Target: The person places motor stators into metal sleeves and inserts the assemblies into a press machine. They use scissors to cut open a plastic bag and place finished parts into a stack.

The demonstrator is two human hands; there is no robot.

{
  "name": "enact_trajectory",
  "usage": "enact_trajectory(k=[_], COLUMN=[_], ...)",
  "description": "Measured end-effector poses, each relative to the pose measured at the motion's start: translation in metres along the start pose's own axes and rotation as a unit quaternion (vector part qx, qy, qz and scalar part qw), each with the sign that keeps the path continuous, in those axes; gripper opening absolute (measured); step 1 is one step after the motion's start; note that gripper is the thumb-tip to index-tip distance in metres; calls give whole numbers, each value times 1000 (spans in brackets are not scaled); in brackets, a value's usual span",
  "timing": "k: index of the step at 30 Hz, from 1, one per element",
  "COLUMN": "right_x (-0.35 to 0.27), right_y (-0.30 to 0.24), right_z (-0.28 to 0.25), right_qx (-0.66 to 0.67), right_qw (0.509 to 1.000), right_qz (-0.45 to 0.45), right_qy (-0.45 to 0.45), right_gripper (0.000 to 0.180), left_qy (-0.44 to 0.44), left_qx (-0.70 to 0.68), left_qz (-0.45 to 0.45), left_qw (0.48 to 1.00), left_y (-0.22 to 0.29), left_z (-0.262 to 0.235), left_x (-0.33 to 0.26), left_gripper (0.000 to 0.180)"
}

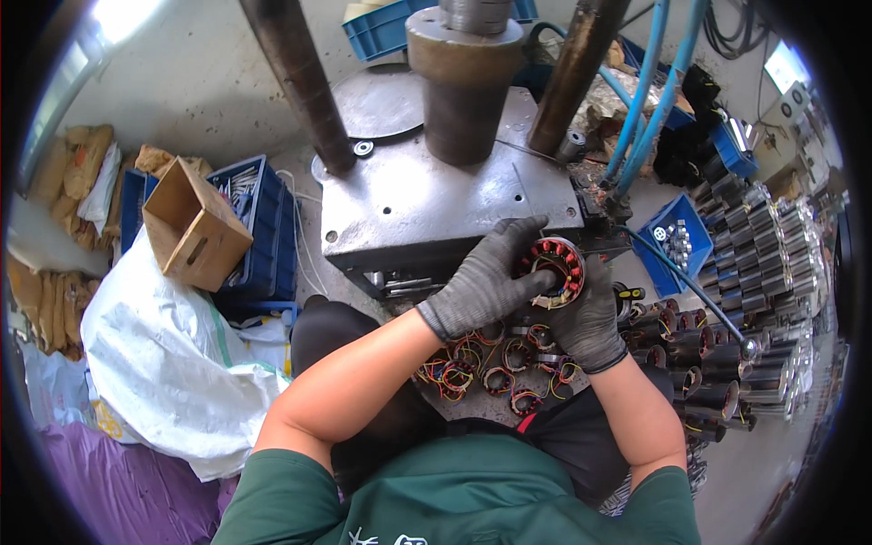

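Both hands, in dark grey knitted gloves, were closed around one ring-shaped coil part (574, 265), its red coils facing up. The left hand (490, 277) pinched it from the left, with the thumb laid over the ring's opening and a finger reaching along its far side; the right hand (589, 320) cupped its right and near edge, the fingertips there partly hidden. The ring was held in front of the press bed (436, 207), near its right end, and whether it touched the metal could not be told. A thick ram (465, 100) stood over the bed, between a left column (304, 91) and a right column (579, 77). A small metal ring (363, 149) lay beside the foot of the left column. Below the hands, more coil rings (500, 377) with yellow and red wires were spread on the floor. To the right stood rows of metal cylinders (763, 282), with a ball-ended rod (699, 297) slanting in front of them and a blue bin (659, 276) of small metal parts near the press. On the left, an open cardboard box (216, 256) sat tilted on a blue crate (274, 227), with a white sack (163, 336) nearer the person.
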State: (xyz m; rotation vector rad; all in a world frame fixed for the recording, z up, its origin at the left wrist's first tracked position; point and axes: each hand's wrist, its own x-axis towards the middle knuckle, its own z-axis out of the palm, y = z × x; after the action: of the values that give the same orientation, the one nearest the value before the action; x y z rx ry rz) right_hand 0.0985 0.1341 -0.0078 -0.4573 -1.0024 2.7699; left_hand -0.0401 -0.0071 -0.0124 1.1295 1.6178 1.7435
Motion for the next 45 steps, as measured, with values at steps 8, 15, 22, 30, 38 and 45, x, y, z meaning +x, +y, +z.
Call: enact_trajectory(k=[8, 15, 22, 30, 38, 45], right_x=[4, 12, 5, 15, 1, 2], right_y=[-21, -10, -38, -39, -38, -25], right_z=[1, -9, 17, -12, 2, 3], right_qx=[98, 60, 115, 144, -32, -90], right_qw=[994, 994, 986, 987, 992, 974], right_qz=[42, 50, 11, 54, 49, 88], right_qy=[18, -82, -122, -38, -110, -187], right_gripper=[74, 57, 75, 64, 74, 83], left_qy=[-123, -131, -128, 43, 172, 136], left_qx=[335, 353, 508, 462, 299, 96], left_qz=[218, 227, 299, 281, 100, 74], left_qw=[908, 898, 798, 840, 933, 983], left_y=[19, 45, 115, 198, 219, 185], left_z=[-19, -15, -23, -85, -132, -190], left_x=[-3, -2, 28, 141, 233, 265], left_gripper=[91, 65, 55, 61, 41, 29])
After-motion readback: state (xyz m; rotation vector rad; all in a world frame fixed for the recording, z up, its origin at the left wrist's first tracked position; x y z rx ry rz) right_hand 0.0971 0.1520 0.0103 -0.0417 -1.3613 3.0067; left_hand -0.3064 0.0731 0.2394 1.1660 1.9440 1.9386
